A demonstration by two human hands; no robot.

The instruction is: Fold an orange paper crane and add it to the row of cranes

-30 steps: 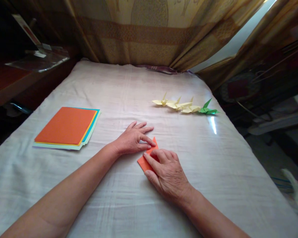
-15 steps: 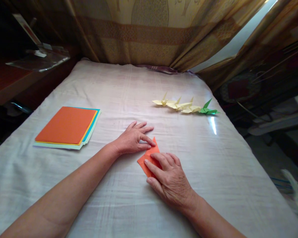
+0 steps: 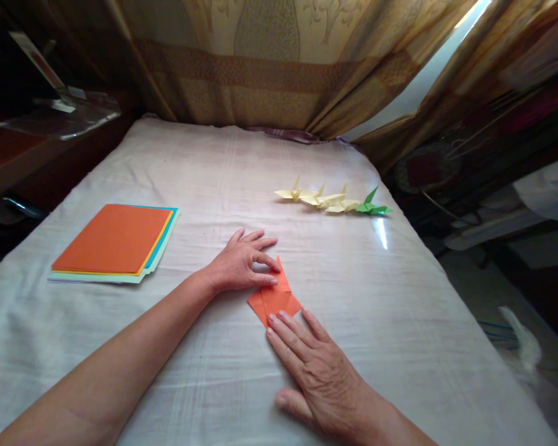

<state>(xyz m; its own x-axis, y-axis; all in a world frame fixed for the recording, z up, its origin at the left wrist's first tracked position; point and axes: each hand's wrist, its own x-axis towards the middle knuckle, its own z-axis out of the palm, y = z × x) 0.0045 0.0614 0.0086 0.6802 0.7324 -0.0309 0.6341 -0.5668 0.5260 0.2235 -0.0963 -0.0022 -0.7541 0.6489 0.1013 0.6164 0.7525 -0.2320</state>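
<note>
I observe one folded orange paper (image 3: pixel 274 297), a small flat piece with creases and a pointed far tip. It lies flat on the white cloth-covered surface (image 3: pixel 214 179), roughly central, near the front.

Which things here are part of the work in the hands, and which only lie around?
In hand:
- folded orange paper, pinned by left hand
- right hand, fingertips at its near edge

Lying about:
- stack of coloured sheets
- yellow paper cranes
- green paper crane
</note>
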